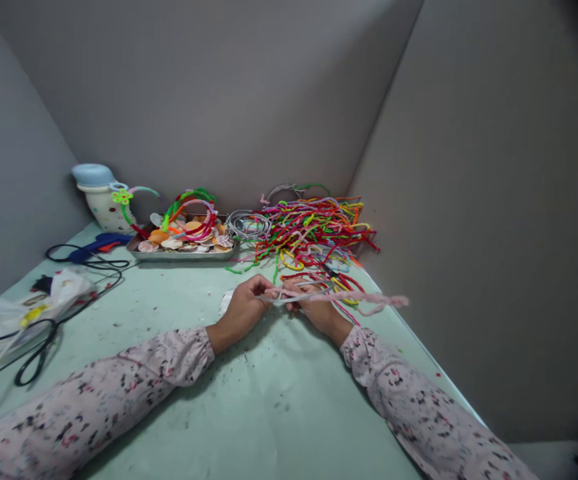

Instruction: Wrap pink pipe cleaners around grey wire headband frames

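My left hand [241, 308] and my right hand [319, 310] meet over the middle of the table, fingers pinched and almost touching. Between them is a thin silver-grey wire hoop [326, 288], with a pale pink pipe cleaner [383, 301] whose fuzzy end trails to the right above my right wrist. Both hands are closed on these; whether the pipe cleaner is wound around the hoop at the fingertips is too small to tell. A white round piece [227, 301] lies on the table beside my left hand, partly hidden by it.
Behind my hands lies a heap of coloured pipe cleaners [313, 223], with coiled silver hoops [249, 225] beside it. A metal tray [189, 256] holds shells and wrapped headbands. At left are a white tumbler [106, 210], a blue glue gun [101, 245], black cable and a plastic bag [69, 290].
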`<state>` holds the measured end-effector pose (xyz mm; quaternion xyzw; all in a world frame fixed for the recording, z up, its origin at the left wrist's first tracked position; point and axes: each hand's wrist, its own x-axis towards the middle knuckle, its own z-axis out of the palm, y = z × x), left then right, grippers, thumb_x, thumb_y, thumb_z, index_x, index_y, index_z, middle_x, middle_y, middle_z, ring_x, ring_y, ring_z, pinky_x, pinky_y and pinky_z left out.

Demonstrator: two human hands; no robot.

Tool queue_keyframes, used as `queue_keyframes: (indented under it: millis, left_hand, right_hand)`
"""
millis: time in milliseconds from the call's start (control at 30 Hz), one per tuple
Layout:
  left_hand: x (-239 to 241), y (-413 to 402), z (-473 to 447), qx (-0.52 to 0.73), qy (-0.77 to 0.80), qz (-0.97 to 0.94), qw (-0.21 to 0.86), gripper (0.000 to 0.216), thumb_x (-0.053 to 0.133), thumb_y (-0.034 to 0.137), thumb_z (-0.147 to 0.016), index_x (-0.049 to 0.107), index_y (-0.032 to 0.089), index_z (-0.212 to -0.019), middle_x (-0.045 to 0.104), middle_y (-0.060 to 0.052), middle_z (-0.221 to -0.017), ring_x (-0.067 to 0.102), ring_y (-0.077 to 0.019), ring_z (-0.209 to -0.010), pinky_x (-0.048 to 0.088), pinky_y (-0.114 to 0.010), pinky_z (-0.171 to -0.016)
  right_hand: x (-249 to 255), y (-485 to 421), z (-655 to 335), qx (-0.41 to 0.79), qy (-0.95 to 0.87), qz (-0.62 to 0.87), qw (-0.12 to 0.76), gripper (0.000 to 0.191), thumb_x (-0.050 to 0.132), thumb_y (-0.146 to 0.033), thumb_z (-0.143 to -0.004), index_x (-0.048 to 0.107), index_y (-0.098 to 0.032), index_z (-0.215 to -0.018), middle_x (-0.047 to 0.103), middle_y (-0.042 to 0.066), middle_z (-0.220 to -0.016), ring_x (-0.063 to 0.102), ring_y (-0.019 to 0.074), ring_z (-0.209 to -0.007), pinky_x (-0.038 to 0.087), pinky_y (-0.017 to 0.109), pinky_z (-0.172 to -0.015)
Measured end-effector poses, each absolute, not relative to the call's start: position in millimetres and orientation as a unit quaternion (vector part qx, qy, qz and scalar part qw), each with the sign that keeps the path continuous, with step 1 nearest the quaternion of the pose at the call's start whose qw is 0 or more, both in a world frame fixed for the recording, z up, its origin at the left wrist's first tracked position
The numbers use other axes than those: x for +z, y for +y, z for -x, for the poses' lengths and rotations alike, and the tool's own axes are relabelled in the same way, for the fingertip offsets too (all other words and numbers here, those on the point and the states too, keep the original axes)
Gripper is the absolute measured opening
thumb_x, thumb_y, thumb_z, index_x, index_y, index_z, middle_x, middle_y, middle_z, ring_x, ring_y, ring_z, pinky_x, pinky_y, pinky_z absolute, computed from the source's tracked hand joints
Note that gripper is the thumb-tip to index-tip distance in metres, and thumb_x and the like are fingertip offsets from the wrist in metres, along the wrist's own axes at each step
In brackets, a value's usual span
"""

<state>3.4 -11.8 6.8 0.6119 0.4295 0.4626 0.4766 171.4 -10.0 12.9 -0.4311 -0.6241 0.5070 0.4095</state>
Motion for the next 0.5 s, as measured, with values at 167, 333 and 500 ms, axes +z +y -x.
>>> queue_keyframes:
  millis: [167,333,500]
  left_hand:
    - [8.2,-13.4,-3.4,0.46,0.434,-0.606,0.483,0.015,0.063,0.03,-0.074,0.058,0.016,-0.075,0.056,0.003,-0.064,0.044,-0.0087,-0.055,0.034,-0.021,-0.053]
    - [10.0,-15.2,-2.9,0.463,0.442,-0.61,0.468,0.014,0.063,0.029,-0.074,0.058,0.016,-0.074,0.056,0.002,-0.063,0.045,-0.0095,-0.057,0.034,-0.021,-0.053]
    - [9.3,-14.7,-3.0,0.466,0.428,-0.633,0.446,0.016,0.062,0.031,-0.076,0.06,0.016,-0.079,0.058,0.001,-0.067,0.048,-0.0105,-0.061,0.036,-0.022,-0.056]
  right_hand:
    - [8.8,-8.2,-173.0,0.514,-0.607,0.446,0.409,0.03,0.057,-0.047,-0.079,0.057,-0.019,-0.069,0.055,0.0,-0.058,0.05,0.0123,-0.052,0.042,0.024,-0.05]
    - [0.7,-4.9,-174.7,0.518,-0.598,0.448,0.417,0.031,0.055,-0.049,-0.081,0.061,-0.019,-0.076,0.057,0.0,-0.059,0.052,0.013,-0.052,0.042,0.024,-0.049]
    - [-1.2,-4.5,-175.2,0.501,-0.613,0.435,0.428,0.036,0.054,-0.051,-0.082,0.058,-0.02,-0.065,0.055,0.001,-0.057,0.05,0.0137,-0.052,0.04,0.026,-0.049]
